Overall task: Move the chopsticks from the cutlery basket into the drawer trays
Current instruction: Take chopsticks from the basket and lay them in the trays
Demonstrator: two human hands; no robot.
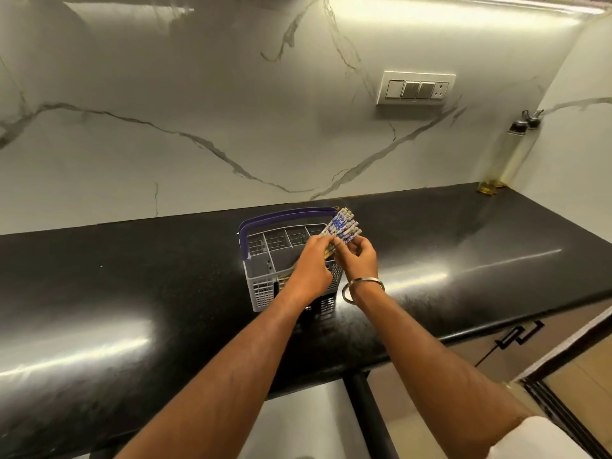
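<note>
Over the basket: both hands meet just above the grey cutlery basket (265, 286), which stands on the black countertop (116, 293) near its middle.
Chopsticks: a fanned bundle of chopsticks (341, 226) with blue-and-white patterned tops points toward 1 o'clock; the lower ends are hidden behind the hands, so whether they have cleared the basket I cannot tell.
Left hand: left hand (313, 260) has its fingers curled round the shafts, at 9 o'clock of the bundle.
Right hand: right hand (359, 258), a metal bangle (362, 288) on its wrist, pinches the patterned ends from 5 o'clock.
Handling: probably light, stiff and slim; glossy tops may slide and the fan may scatter, so squaring the bundle and gripping mid-shaft looks wise.
Surface: polished, reflective stone; a dropped stick would likely roll.
Room: marble-veined backsplash with a switch panel (415, 87) at 1 o'clock, oil bottles (510, 154) in the corner at 2 o'clock, cabinet fronts (516, 346) below at 4 o'clock; no drawer trays show.
</note>
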